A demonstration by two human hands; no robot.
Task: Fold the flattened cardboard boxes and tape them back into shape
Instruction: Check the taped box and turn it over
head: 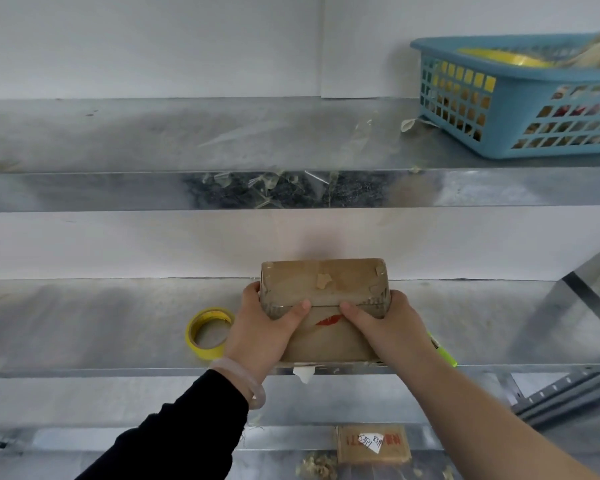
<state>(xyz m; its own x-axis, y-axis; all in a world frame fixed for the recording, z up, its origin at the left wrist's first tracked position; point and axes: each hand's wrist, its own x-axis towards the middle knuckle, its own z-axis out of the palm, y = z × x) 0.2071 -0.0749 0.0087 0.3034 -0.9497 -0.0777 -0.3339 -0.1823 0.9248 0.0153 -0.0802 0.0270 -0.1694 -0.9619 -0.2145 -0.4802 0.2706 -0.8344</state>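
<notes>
A small brown cardboard box (323,285) stands on the middle metal shelf (118,327), folded into shape, with a red mark on its near face. My left hand (264,327) grips its left end, thumb laid on the top edge. My right hand (385,323) grips the right end the same way. A roll of yellow tape (207,332) lies flat on the shelf just left of my left hand. A yellow-green tool (442,348), partly hidden by my right forearm, lies at the right.
A blue plastic basket (520,98) holding yellow tape and scraps sits on the upper shelf (153,133) at the right. Bits of clear tape cling to that shelf's front edge (274,188). A flattened labelled carton (373,445) lies on the lowest shelf. A metal upright (568,299) stands at right.
</notes>
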